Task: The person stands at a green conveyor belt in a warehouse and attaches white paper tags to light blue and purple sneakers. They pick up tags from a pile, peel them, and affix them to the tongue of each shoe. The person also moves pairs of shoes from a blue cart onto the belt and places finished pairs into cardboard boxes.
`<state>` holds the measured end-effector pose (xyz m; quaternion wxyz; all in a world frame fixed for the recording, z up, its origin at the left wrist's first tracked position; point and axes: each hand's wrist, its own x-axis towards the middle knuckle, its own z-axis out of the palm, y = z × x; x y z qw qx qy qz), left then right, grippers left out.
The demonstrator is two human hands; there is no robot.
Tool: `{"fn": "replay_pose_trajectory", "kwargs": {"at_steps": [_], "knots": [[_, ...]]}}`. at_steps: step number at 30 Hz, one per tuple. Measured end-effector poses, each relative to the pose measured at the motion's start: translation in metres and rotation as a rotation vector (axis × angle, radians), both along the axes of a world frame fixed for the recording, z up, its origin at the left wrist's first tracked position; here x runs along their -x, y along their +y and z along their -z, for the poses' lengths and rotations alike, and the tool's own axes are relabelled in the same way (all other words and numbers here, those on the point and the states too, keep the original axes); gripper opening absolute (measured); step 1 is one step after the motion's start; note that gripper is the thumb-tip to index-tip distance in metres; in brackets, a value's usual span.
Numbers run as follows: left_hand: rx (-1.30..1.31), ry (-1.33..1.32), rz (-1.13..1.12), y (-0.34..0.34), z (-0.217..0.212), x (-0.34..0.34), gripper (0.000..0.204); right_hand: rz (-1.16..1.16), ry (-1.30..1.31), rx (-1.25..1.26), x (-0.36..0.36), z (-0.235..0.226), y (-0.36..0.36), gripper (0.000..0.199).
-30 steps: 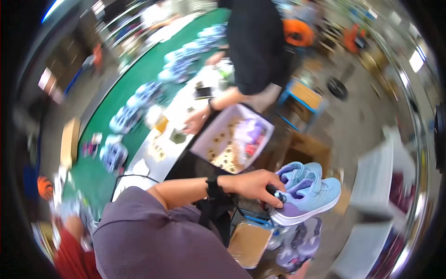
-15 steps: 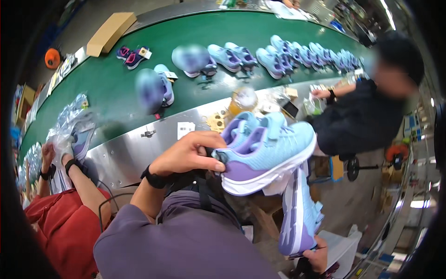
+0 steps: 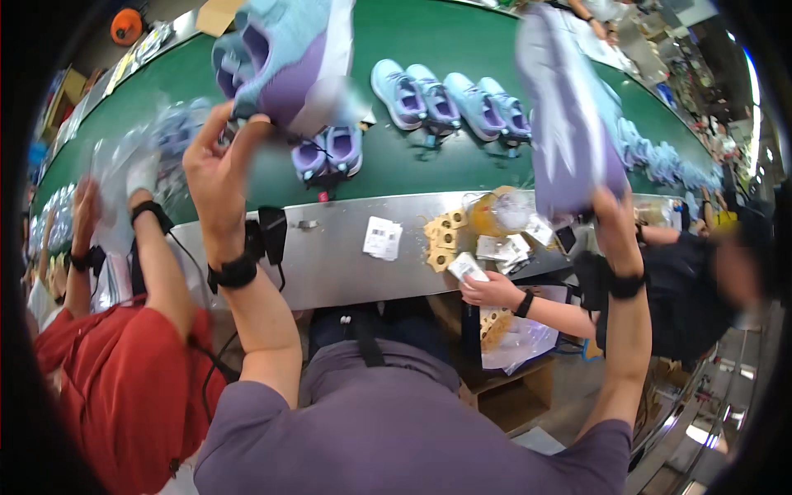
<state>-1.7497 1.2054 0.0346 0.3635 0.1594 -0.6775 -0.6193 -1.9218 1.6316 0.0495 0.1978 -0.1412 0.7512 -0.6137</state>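
Note:
My left hand (image 3: 221,161) is raised at the upper left, thumb and fingers pinched on the heel end of a pair of light blue and purple sneakers (image 3: 285,70). Toes up, they hang over the green belt. At the upper right my right hand (image 3: 615,219) grips the heel of another light blue sneaker (image 3: 569,124), stood on end with its purple and white sole toward me. Motion blurs that sole, and whether a second shoe hangs behind it I cannot tell. Under my left hand's load, another sneaker pair (image 3: 330,155) sits on the belt.
Rows of sneakers (image 3: 417,95) stand on the green belt (image 3: 396,173). White labels (image 3: 382,238), tan cards (image 3: 444,239) and an amber tape roll (image 3: 492,216) lie on the metal ledge (image 3: 338,276). At right a co-worker's hand (image 3: 495,290) holds labels; at left a red-shirted person handles clear plastic bags.
Both my hands have risen and spread apart, carrying the sneakers up over the belt. My view has shifted, and the right-hand co-worker's arm now reaches across below the ledge.

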Motion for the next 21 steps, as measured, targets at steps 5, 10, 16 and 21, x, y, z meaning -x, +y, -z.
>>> {"fn": "replay_pose_trajectory", "kwargs": {"at_steps": [5,10,16,21], "knots": [[-0.093,0.123,0.012,-0.021,-0.012,-0.007,0.041,-0.355,-0.092,0.019,0.075,0.072,-0.172,0.035],[0.08,-0.023,-0.06,-0.007,0.004,0.003,0.049,-0.286,-0.156,0.297,0.111,0.202,-0.308,0.034],[-0.024,-0.307,-0.065,-0.006,0.033,0.006,0.042,-0.448,0.322,0.0,0.113,0.258,-0.327,0.056],[-0.137,-0.4,-0.083,-0.014,0.062,0.004,0.036,-0.412,0.562,-0.362,0.131,0.276,-0.285,0.066]]}}
